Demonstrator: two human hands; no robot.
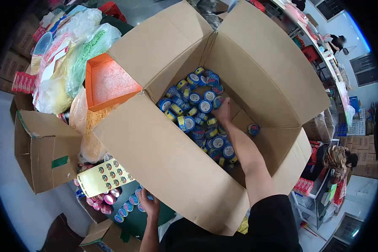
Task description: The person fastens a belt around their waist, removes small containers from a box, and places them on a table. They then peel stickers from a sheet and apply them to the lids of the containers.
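Observation:
A large open cardboard box (164,143) holds many small round blue-and-yellow tins (194,98) heaped at its left side. My right hand (223,111) reaches down inside, its fingers closed around one blue tin (217,101) at the edge of the heap. A single tin (253,129) lies apart on the box floor. Below the box flap, my left hand (150,203) rests by rows of blue-topped tins (128,206) on a dark green surface (140,224). Its visible fingers are stretched out against the nearest tins; part of their contact is hidden.
A sticker sheet (106,177) lies over pink tins (108,198) at the left. Behind it are an orange tray (103,101), plastic bags of shredded filler (90,48) and a smaller carton (50,147). Another person (337,42) is at a long table, upper right.

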